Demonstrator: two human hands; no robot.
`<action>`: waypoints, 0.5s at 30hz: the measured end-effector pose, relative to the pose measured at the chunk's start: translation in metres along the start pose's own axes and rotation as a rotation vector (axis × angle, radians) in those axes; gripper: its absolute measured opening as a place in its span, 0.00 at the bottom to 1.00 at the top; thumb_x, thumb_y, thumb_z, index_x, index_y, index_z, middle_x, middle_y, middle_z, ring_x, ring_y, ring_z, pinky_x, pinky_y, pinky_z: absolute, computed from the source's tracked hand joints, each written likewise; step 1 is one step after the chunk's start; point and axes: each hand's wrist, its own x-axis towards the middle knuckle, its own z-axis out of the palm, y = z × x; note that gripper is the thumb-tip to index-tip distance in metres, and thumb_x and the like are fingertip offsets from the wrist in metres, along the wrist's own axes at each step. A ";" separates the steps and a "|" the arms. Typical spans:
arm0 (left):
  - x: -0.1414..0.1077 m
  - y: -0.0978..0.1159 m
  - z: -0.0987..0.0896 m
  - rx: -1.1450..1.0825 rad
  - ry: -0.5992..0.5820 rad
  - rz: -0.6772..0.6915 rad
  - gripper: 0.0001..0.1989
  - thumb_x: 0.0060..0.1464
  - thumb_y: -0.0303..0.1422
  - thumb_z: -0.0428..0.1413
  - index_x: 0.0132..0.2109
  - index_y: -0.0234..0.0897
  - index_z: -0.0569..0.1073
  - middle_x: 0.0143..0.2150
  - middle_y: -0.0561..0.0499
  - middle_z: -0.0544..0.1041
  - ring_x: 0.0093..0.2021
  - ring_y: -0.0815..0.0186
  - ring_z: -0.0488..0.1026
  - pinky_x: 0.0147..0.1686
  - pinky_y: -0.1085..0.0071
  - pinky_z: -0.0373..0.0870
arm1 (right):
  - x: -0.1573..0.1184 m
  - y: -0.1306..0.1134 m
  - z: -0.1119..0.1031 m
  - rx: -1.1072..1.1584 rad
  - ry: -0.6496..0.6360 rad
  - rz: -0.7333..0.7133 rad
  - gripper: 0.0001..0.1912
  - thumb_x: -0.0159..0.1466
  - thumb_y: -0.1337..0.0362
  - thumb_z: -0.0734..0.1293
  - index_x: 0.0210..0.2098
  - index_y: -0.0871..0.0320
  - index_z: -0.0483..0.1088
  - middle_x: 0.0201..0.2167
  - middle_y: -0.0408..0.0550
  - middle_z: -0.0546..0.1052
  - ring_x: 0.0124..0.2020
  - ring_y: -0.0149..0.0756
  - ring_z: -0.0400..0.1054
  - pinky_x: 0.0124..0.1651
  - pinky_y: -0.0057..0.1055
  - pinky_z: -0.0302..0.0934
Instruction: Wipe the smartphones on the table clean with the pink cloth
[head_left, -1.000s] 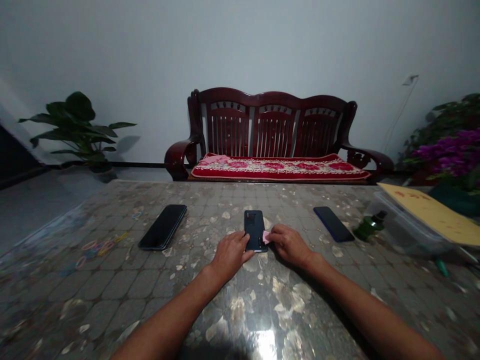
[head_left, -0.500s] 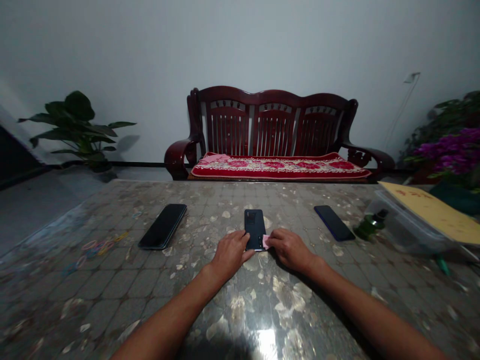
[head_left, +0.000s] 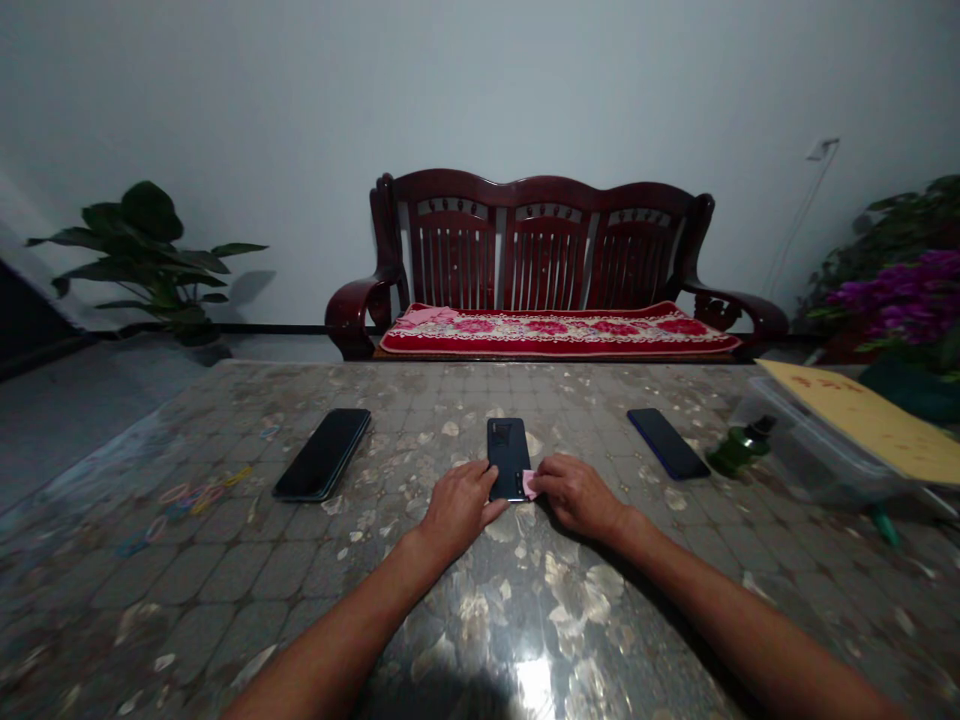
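A dark smartphone (head_left: pixel 507 446) lies back side up on the table, between my two hands. My left hand (head_left: pixel 459 503) grips its near left edge, the thumb at the bottom edge and the fingers along the side. Pinched in my right hand (head_left: pixel 571 492) is a small pink cloth (head_left: pixel 529 484), pressed against the phone's near right corner beside the camera lenses. How much of the cloth is under my fingers is hidden.
Another dark phone (head_left: pixel 324 455) lies left, and a blue-edged phone (head_left: pixel 668 444) right. Colored rubber bands (head_left: pixel 187 498) are scattered at far left. A green bottle (head_left: pixel 742 447) stands beside a clear plastic box (head_left: pixel 821 450) with a yellow sheet (head_left: pixel 870 415) on top. A wooden bench (head_left: pixel 540 260) stands behind.
The view has shifted very slightly. The pink cloth and my right hand have moved barely left along the phone's corner; my left hand stays on its edge.
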 end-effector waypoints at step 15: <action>0.001 0.002 -0.002 -0.014 -0.026 -0.027 0.19 0.58 0.36 0.65 0.54 0.36 0.75 0.54 0.39 0.79 0.54 0.50 0.77 0.55 0.57 0.74 | -0.005 -0.003 -0.002 0.022 -0.011 -0.020 0.12 0.61 0.75 0.61 0.35 0.57 0.75 0.31 0.49 0.73 0.34 0.38 0.65 0.38 0.32 0.57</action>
